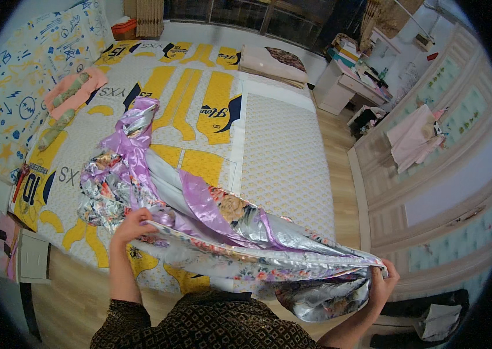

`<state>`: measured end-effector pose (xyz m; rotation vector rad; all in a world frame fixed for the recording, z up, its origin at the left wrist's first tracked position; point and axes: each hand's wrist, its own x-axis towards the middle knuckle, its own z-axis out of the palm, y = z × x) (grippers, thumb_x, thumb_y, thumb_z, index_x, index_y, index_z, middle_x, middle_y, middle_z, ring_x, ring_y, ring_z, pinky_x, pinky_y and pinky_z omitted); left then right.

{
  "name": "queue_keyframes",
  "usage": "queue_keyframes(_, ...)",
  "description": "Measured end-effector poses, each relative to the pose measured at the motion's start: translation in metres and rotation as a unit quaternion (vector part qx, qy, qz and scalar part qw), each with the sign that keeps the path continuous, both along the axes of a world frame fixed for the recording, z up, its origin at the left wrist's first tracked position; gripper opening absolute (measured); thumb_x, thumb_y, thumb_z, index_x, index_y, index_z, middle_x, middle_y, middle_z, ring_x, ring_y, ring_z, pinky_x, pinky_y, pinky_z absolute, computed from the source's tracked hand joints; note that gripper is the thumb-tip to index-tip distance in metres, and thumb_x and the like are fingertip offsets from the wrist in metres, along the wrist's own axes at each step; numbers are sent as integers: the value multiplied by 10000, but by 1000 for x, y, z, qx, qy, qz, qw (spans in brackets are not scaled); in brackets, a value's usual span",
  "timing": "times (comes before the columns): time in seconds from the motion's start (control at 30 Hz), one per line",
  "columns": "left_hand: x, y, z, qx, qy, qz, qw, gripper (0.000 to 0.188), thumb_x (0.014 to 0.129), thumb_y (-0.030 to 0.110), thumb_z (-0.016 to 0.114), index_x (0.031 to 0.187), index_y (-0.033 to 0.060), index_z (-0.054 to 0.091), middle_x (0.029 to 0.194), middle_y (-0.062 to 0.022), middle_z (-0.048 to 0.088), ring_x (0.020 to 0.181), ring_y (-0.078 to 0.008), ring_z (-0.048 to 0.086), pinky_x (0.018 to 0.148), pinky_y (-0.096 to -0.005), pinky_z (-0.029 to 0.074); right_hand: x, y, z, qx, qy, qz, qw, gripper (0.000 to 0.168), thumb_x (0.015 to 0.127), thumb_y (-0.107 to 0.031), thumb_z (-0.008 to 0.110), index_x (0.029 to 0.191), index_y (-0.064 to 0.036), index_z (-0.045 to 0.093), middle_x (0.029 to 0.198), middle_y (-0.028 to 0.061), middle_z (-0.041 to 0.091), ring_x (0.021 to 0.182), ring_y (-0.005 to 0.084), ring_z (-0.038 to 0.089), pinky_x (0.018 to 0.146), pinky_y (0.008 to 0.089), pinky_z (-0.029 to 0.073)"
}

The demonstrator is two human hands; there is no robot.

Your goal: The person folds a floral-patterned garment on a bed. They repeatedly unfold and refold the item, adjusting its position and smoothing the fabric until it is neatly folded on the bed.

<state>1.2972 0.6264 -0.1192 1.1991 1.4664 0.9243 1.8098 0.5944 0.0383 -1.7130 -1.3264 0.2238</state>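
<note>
A shiny floral fabric cover (232, 209), silvery with purple parts, is stretched across the near side of a bed. My left hand (134, 224) pinches its edge near a bunched heap of the same cloth. At the other end, my right hand (383, 279) grips a gathered corner, with a fold of cloth hanging beside it. The taut edge runs between both hands. Beyond the heap, a twisted purple end of the cover lies on the yellow and white patterned bed sheet (280, 152).
Folded bedding (272, 65) lies at the bed's far edge. Green rolled items and a peach cloth (97, 78) rest at the left. A white desk (337, 85) stands beyond the bed, a wardrobe (385, 192) at the right, a small cabinet (34, 257) at the near left.
</note>
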Motion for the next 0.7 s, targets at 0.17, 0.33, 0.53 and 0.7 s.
queue_keyframes(0.17,-51,-43,46,293,-376,62,877,218,644,97,519,451,56,424,429,-27,435,373,-93,393,432,-190,347,7,2,-10,-34,46,43,997,149,623,-80,587,718,28,547,610,39,517,589,93,455,548,223,372)
queue_keyframes(0.33,-55,21,75,156,64,198,966,244,707,147,515,505,12,487,502,-34,490,451,-92,426,466,-223,361,-6,-15,8,-59,-15,120,991,205,595,-133,621,705,32,566,615,76,548,589,123,497,551,237,385)
queue_keyframes(0.53,34,135,23,137,218,-78,963,207,682,185,569,756,-9,556,680,-69,562,648,-134,519,609,-257,407,-11,-41,18,-71,-1,329,942,261,558,-210,637,596,36,559,492,106,520,416,175,507,409,242,367)
queue_keyframes(0.7,106,166,-48,121,320,-290,894,331,693,186,542,1015,128,498,953,-111,536,883,-258,500,707,-346,403,-13,-52,29,-91,-4,390,916,243,563,-189,616,628,40,570,500,111,521,436,196,524,413,246,369)
